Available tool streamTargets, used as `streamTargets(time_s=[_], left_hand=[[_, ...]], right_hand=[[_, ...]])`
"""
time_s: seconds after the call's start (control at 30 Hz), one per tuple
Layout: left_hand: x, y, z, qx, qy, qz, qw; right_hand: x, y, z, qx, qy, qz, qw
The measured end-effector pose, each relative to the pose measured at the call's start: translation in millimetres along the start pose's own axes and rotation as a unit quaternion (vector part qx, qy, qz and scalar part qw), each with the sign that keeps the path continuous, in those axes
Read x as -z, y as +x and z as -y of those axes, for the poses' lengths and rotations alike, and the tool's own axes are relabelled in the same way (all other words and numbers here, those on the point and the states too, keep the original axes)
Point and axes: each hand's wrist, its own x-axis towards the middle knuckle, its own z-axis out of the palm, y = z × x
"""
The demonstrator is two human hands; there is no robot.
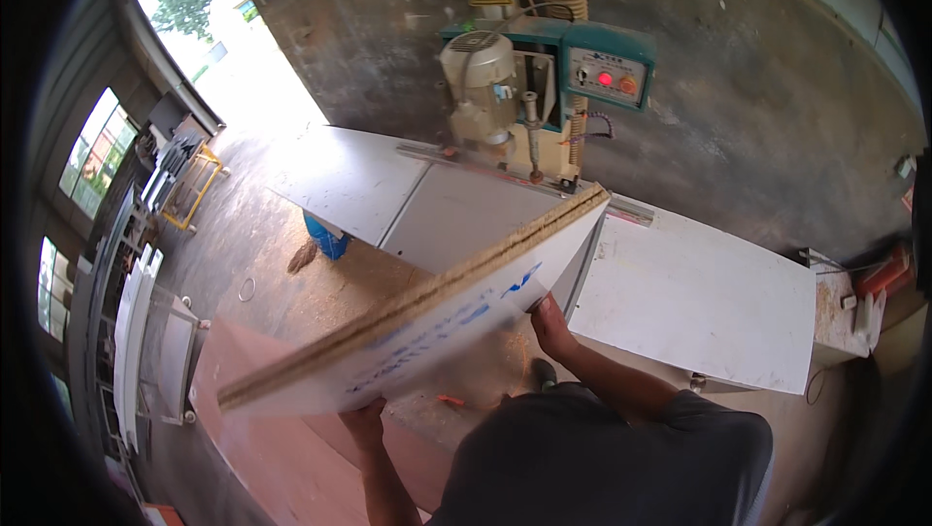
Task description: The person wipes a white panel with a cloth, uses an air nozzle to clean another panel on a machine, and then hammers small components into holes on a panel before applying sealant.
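Note:
Both my hands hold a white-faced particle board panel tilted up in front of me, its far right corner raised toward the drilling machine. The panel's raw brown edge looks split into two layers, so it may be two boards stacked. Blue handwriting marks the white face. My left hand grips the lower left edge, its fingers partly hidden by the board. My right hand is closed on the right edge, with the thumb against the face. Behind the panel, the machine's grey worktable is partly covered.
White side tables extend right and left of the machine. Its green control box shows a lit red lamp. A blue bucket stands beneath the left table. Reddish boards lie low at my left, near a white-panelled cart.

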Motion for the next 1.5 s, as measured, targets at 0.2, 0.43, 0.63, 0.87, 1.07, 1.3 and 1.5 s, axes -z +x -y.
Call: streamTargets(time_s=[0.2,0.43,0.63,0.87,1.07,1.3,1.5], left_hand=[[6.1,40.2,28.8,-0.057,0.074,-0.024,0.995],[-47.7,97.4,-13.3,-0.078,0.031,-0.046,0.995],[-20.1,173.6,63.6,-0.089,-0.056,0.131,0.986],[-82.7,266.7,54.4,-0.040,-0.196,0.371,0.907],[-143.7,339.4,71.9,-0.097,-0.160,0.502,0.844],[-216.4,380.2,108.6,0.065,-0.170,0.585,0.791],[-225.8,399.7,52.9,-0.150,-0.060,0.628,0.761]], right_hand=[[13.9,46.9,-36.6,-0.068,0.097,0.016,0.993],[18.6,86.5,-6.4,-0.027,0.026,-0.025,0.999],[-4.3,110.1,16.7,-0.008,0.247,-0.106,0.963],[-13.9,132.4,39.2,0.085,0.122,-0.123,0.981],[-37.0,90.3,41.7,0.038,0.141,-0.313,0.938],[-53.4,63.0,20.6,0.118,0.106,-0.465,0.871],[-14.4,85.9,-0.2,0.121,0.264,-0.494,0.819]])
